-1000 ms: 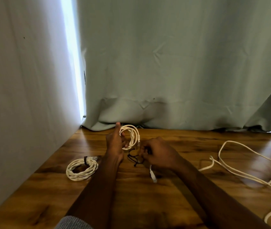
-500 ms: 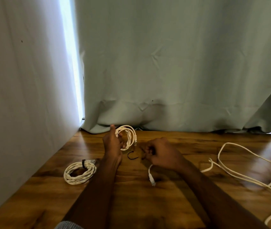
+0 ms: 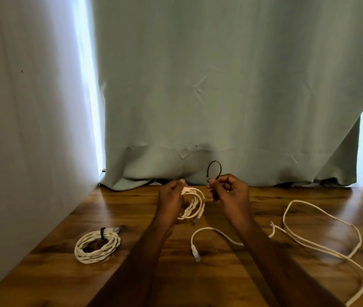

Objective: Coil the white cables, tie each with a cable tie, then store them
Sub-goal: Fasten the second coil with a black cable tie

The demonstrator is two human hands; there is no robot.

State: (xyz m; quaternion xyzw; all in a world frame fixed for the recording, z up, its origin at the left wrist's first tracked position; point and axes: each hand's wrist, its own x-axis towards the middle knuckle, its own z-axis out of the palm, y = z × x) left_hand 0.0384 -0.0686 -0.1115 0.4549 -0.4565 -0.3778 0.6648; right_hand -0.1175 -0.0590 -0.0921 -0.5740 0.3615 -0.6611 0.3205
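The desk fills the bottom of the frame, with the curtain behind it across the upper part. At centre, above the desk, the left hand holds a coiled cable; just to its right the right hand holds a cable tie that arches up before the curtain. At lower left lies a tied coil — well apart from the hands. A loose cable sprawls on the desk from lower centre to the lower right.
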